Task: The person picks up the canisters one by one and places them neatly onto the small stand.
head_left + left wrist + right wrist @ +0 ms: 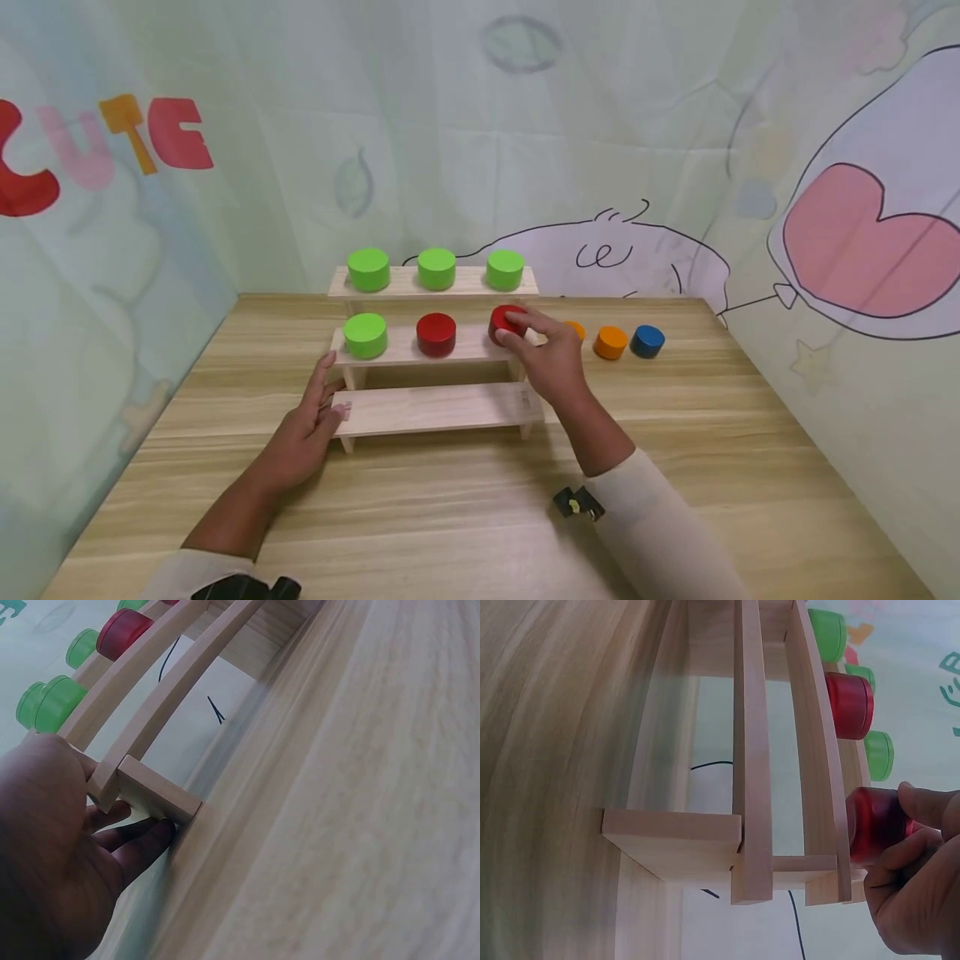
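A three-tier wooden stand [438, 410] is on the table. My left hand [298, 442] grips the left end of its lowest tier, thumb on top and the other fingers around the side leg. At the right end of the middle tier, my right hand [557, 360] pinches a red cylinder block [864, 825] between thumb and fingers, its base right at the board. A second red block [436, 335] sits mid-tier, with a green block [365, 336] to its left. Several green blocks [437, 268] stand spaced along the top tier.
Right of the stand, orange blocks [611, 342] and a blue block [647, 342] stand on the wood-grain table [450, 517], one orange partly hidden behind my right hand. A printed curtain [300, 167] rises behind the table's far edge and along both sides.
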Action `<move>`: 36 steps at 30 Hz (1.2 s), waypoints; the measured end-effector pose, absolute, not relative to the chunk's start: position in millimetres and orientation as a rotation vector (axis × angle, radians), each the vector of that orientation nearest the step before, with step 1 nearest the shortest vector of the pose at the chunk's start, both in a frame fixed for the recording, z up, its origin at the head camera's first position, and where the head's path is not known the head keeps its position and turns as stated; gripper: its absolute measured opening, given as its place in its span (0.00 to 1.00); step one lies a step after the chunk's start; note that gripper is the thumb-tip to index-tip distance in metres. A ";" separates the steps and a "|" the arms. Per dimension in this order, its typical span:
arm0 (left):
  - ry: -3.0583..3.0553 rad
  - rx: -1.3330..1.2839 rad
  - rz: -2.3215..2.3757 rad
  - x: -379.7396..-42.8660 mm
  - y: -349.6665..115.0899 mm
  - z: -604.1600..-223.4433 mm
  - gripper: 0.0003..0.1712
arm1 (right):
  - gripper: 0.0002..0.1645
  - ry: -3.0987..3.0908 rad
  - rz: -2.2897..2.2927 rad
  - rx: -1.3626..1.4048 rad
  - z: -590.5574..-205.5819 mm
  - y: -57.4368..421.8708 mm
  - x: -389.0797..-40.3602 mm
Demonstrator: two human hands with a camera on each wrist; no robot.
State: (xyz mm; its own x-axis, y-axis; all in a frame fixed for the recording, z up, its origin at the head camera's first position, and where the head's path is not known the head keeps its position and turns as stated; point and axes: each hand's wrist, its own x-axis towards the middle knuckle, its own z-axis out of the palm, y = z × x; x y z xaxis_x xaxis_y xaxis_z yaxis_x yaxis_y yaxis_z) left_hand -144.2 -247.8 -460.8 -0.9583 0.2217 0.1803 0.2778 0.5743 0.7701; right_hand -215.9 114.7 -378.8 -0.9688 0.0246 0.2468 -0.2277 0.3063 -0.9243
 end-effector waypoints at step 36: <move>-2.755 -0.398 -1.399 -144.1 -246.8 -460.1 0.46 | 0.26 -2.423 1.709 0.202 -384.7 118.0 -218.7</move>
